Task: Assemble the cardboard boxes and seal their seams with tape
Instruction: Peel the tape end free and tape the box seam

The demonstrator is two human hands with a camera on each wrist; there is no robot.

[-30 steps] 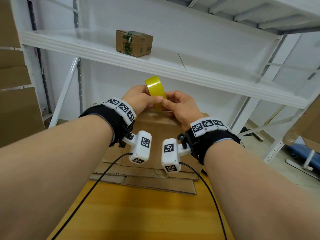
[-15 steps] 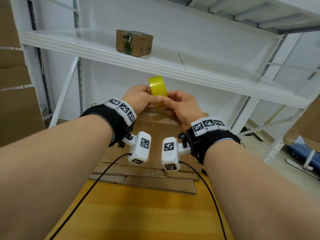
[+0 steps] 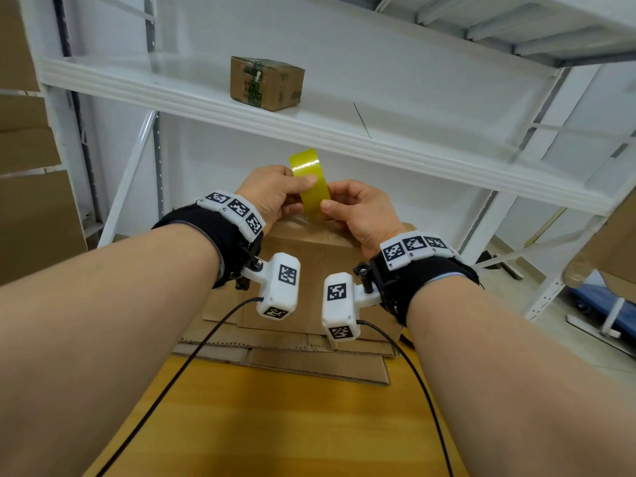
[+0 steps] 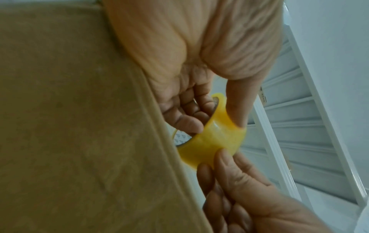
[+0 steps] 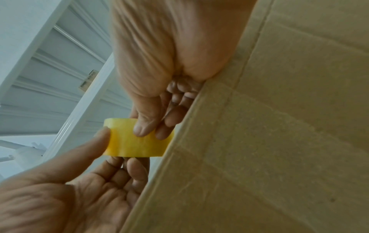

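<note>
Both hands hold a yellow tape roll [image 3: 309,180] upright in the air above an assembled brown cardboard box [image 3: 309,270]. My left hand [image 3: 275,194] grips the roll with fingers through its core and thumb on the outer face, plain in the left wrist view at the roll [image 4: 215,138]. My right hand [image 3: 354,211] pinches the roll's lower edge with thumb and fingertips; the right wrist view shows the thumb pressed on the tape roll [image 5: 137,141]. The box wall [image 5: 279,126] stands right beside both hands.
Flattened cardboard sheets [image 3: 285,359] lie under the box on the wooden table [image 3: 275,425]. A small taped box [image 3: 266,82] sits on the white shelf [image 3: 378,139] above. Stacked cardboard [image 3: 31,201] stands left. A blue trolley [image 3: 602,304] is on the floor right.
The roll has turned slightly between the hands and my right thumb has shifted along its outer face. The arms and the box stay where they were.
</note>
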